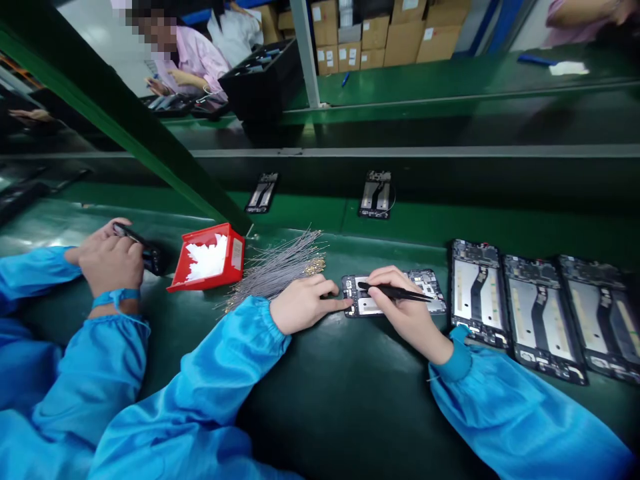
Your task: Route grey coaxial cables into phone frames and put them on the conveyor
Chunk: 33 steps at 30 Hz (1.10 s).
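Observation:
A phone frame with a circuit board (367, 305) lies sideways on the green table. My left hand (306, 303) rests at its left end, fingertips on the edge, fingers partly bent and nothing seen in them. Black tweezers (400, 293) are held between the thumb and fingers of my right hand (406, 313), over the middle of the frame, with one end near its left part. Beside my left hand lies a bundle of thin grey cables (275, 267) with gold-coloured ends.
A red bin (238, 257) of white pieces stands left of the cables. Several phone frames (479, 293) lie at right, two more (377, 195) at the back. A co-worker's hands (113, 260) hold a dark device at left. A green post (150, 143) slants down behind the bin.

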### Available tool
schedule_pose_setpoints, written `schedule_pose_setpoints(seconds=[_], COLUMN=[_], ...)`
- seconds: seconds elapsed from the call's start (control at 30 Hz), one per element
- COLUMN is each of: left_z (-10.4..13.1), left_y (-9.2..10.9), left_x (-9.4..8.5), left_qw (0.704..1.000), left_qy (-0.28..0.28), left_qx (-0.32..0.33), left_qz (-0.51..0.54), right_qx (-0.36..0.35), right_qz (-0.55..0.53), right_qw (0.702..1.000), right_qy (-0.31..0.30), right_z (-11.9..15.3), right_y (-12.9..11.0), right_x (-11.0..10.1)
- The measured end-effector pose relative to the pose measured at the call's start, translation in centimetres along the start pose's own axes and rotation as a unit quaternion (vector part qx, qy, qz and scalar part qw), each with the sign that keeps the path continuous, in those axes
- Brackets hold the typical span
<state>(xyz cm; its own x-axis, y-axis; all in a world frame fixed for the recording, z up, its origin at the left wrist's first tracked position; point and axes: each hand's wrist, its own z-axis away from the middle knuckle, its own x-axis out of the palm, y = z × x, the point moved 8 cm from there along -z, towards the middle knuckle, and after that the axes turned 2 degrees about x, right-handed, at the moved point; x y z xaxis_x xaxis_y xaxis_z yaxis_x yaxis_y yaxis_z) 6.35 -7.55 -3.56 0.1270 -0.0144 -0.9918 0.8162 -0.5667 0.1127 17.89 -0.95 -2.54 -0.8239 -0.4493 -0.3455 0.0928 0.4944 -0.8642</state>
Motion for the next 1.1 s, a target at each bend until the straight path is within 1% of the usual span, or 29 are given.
schedule_pose_setpoints(seconds=[0.07, 0.13, 0.27, 0.37, 0.43, 0.5, 0.63, 0.7, 0.77, 0.83, 0.9, 1.0, 1.1], left_z=[0.0, 0.1, 0.5, 0.4, -0.4, -1.5, -4.1, -5.2, -6.1, -6.7, -7.1, -7.3, -7.4], left_y=[0.0, -0.2, -1.4, -1.8, -0.9, 0.8, 5.1, 6.4, 6.6, 6.3, 5.9, 5.8, 5.9], left_x=[0.1, 0.1, -0.6, -1.2, -1.4, -1.1, 0.5, 1.1, 1.2, 0.9, 0.7, 0.9, 1.1], left_qw=[1.000, 0.999, 0.996, 0.993, 0.994, 0.994, 0.990, 0.987, 0.987, 0.987, 0.987, 0.987, 0.988], left_qy=[-0.001, -0.005, -0.004, -0.003, 0.004, 0.017, 0.046, 0.064, 0.086, 0.112, 0.130, 0.134, 0.130], left_qx=[-0.012, -0.018, -0.033, -0.024, -0.009, 0.012, 0.090, 0.111, 0.105, 0.081, 0.058, 0.044, 0.045], left_qz=[-0.015, -0.030, -0.089, -0.113, -0.110, -0.105, -0.102, -0.098, -0.089, -0.081, -0.079, -0.079, -0.072], right_qx=[-0.010, -0.006, 0.034, 0.036, 0.024, 0.012, 0.015, 0.021, 0.025, 0.035, 0.059, 0.097, 0.114], right_qz=[0.023, 0.047, 0.092, 0.121, 0.135, 0.144, 0.140, 0.126, 0.115, 0.116, 0.129, 0.123, 0.107], right_qw=[1.000, 0.998, 0.990, 0.986, 0.986, 0.986, 0.988, 0.990, 0.992, 0.992, 0.988, 0.985, 0.984], right_qy=[0.013, 0.037, 0.100, 0.106, 0.094, 0.080, 0.060, 0.056, 0.051, 0.047, 0.056, 0.079, 0.083], right_z=[0.3, 0.8, 2.5, 3.8, 4.2, 4.4, 4.3, 4.3, 4.4, 4.5, 4.6, 4.9, 4.9], right_y=[-0.3, -0.1, 1.3, 1.7, 1.5, 1.2, 1.2, 1.5, 1.7, 1.9, 2.4, 3.0, 3.4], right_x=[-1.0, -2.6, -6.3, -7.7, -7.8, -7.6, -7.3, -7.3, -7.2, -7.1, -7.3, -7.7, -7.8])
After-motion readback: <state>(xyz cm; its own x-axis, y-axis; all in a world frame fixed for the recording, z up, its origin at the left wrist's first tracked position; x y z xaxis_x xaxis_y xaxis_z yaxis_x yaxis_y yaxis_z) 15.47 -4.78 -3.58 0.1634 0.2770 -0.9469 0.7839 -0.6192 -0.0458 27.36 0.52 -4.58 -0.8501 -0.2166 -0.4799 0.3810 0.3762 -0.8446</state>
